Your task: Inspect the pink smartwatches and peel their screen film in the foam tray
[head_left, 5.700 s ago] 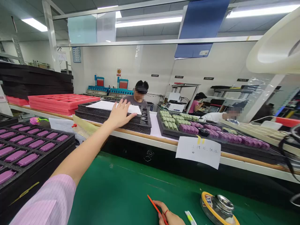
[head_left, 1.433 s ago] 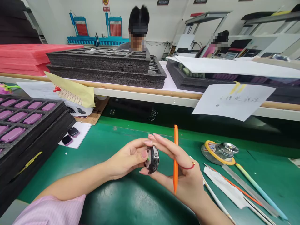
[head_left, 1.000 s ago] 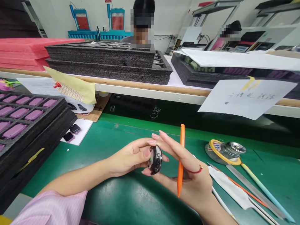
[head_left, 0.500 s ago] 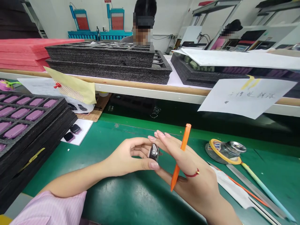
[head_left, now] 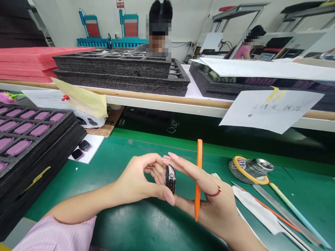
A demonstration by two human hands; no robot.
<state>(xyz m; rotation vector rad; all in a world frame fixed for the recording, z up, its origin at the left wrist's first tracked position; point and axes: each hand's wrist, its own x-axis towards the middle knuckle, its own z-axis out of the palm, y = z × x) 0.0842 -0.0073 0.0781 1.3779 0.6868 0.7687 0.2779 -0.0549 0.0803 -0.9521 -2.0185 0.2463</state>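
A dark watch case (head_left: 170, 178) with a silvery side stands on edge between my hands, above the green table. My left hand (head_left: 141, 181) grips it, thumb in front and fingers curled behind. My right hand (head_left: 213, 205) reaches in from the other side, its fingertips at the top of the case and its thumb near the bottom. An orange plastic spudger (head_left: 199, 170) is tucked upright in that right hand, against the palm side; how the hidden fingers clasp it does not show. Exactly where the right fingertips touch the case is hard to see.
Black foam trays (head_left: 39, 153) with purple watch cases stand at left, beside two watches (head_left: 81, 150) on white paper. At right lie a glass bottle (head_left: 259, 166), a yellow tape ring (head_left: 239, 169), a steel ruler (head_left: 282, 209) and thin tools. A shelf edge (head_left: 167, 104) crosses ahead.
The watch case has turned so more of its edge faces me. My right hand has rotated slightly and the spudger has swung left, now nearly vertical.
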